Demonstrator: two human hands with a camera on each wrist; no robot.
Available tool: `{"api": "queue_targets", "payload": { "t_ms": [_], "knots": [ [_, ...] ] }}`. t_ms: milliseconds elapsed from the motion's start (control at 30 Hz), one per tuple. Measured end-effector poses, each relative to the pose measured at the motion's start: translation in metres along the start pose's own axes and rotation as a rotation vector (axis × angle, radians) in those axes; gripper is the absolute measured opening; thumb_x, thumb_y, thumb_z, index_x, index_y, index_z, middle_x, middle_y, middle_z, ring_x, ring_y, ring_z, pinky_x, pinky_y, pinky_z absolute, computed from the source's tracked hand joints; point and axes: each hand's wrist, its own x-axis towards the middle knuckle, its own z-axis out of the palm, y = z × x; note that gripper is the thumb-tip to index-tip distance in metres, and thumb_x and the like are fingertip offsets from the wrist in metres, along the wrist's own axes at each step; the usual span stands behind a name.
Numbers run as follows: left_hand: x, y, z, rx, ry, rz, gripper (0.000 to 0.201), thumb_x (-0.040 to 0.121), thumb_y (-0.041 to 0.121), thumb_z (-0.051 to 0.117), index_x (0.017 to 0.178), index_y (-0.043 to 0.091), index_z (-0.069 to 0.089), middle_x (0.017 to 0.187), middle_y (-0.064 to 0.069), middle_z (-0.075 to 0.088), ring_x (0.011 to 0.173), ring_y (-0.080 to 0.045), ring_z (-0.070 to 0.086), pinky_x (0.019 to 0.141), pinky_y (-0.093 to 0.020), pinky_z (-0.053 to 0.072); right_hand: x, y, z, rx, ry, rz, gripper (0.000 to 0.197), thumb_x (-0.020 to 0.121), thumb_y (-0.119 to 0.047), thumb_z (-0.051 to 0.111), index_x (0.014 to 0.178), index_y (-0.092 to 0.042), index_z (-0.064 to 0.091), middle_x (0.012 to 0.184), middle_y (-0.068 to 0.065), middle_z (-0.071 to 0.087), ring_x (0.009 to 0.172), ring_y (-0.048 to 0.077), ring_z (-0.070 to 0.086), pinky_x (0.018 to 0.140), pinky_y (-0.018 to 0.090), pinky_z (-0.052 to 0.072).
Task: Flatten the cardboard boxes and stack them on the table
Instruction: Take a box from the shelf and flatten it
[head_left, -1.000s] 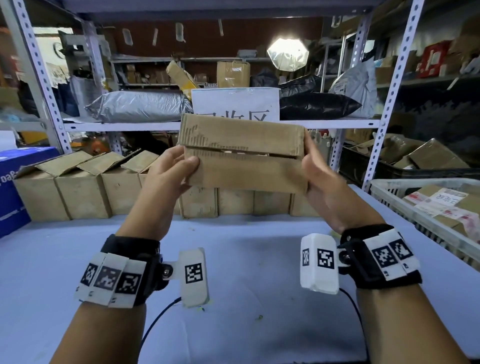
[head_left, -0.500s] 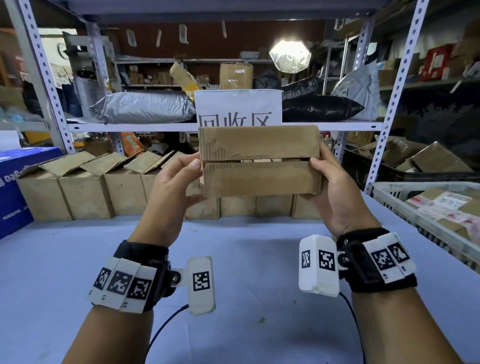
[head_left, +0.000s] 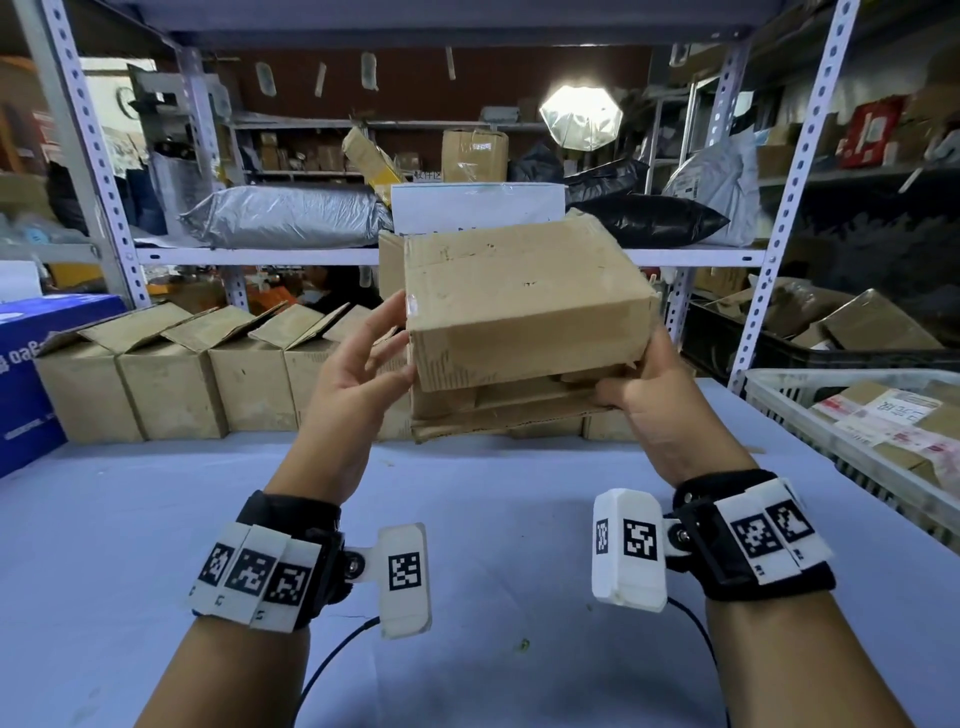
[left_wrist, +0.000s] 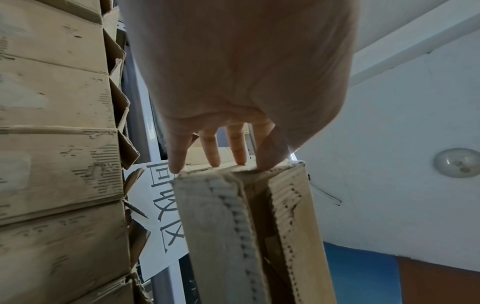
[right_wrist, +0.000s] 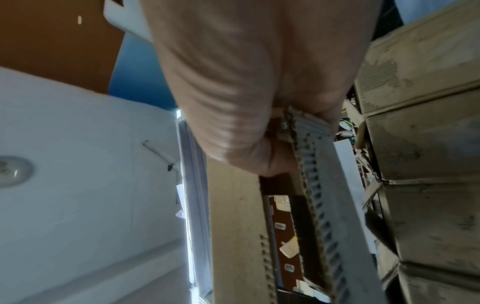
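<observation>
I hold a brown cardboard box (head_left: 519, 306) in the air above the blue-grey table (head_left: 467, 545), tilted so its broad face shows. My left hand (head_left: 400, 343) presses its left end with straight fingers (left_wrist: 214, 158) whose tips touch the box's edge (left_wrist: 233, 216). Under the right end, my right hand (head_left: 618, 389) pinches a loose bottom flap (right_wrist: 314, 185) between thumb and curled fingers. The bottom flaps (head_left: 498, 410) hang partly open below the box.
A row of open cardboard boxes (head_left: 171, 384) lines the table's back edge behind the held box. A blue carton (head_left: 26, 374) sits at the far left. A white basket (head_left: 810, 421) of parcels stands at the right. Metal shelf posts (head_left: 779, 208) rise behind.
The box has been turned from showing its slotted flap side to showing its broad closed face. My right hand has shifted under the box onto a bottom flap.
</observation>
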Motion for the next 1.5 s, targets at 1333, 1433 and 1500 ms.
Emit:
{"api": "queue_targets", "payload": {
  "t_ms": [1333, 1433, 1500],
  "knots": [
    [-0.001, -0.003, 0.005, 0.154, 0.034, -0.06, 0.096, 0.065, 0.042, 0.074, 0.153, 0.044, 0.035, 0.146, 0.014, 0.054, 0.133, 0.006, 0.049, 0.11, -0.029, 0.044, 0.019, -0.002, 0.031, 0.15, 0.105, -0.054, 0.036, 0.094, -0.003, 0.049, 0.125, -0.017, 0.06, 0.108, 0.0, 0.069, 0.1, 0.019, 0.064, 0.092, 0.041, 0.05],
    [0.001, -0.001, -0.006, 0.299, 0.063, -0.036, 0.088, 0.065, 0.049, 0.075, 0.147, 0.051, 0.041, 0.153, 0.015, 0.047, 0.142, -0.003, 0.042, 0.118, -0.036, 0.036, 0.013, -0.003, 0.021, 0.608, -0.066, 0.123, 0.04, 0.088, 0.001, 0.043, 0.122, -0.009, 0.061, 0.108, 0.01, 0.071, 0.105, 0.026, 0.067, 0.103, 0.048, 0.045],
    [0.003, 0.0, -0.015, 0.555, 0.013, -0.009, 0.086, 0.067, 0.057, 0.075, 0.147, 0.048, 0.044, 0.161, 0.016, 0.034, 0.15, -0.013, 0.027, 0.125, -0.042, 0.021, 0.013, 0.001, 0.013, 0.744, -0.214, 0.144, 0.047, 0.088, -0.009, 0.049, 0.134, -0.007, 0.055, 0.133, 0.021, 0.054, 0.132, 0.037, 0.047, 0.119, 0.058, 0.024]
  ]
}}
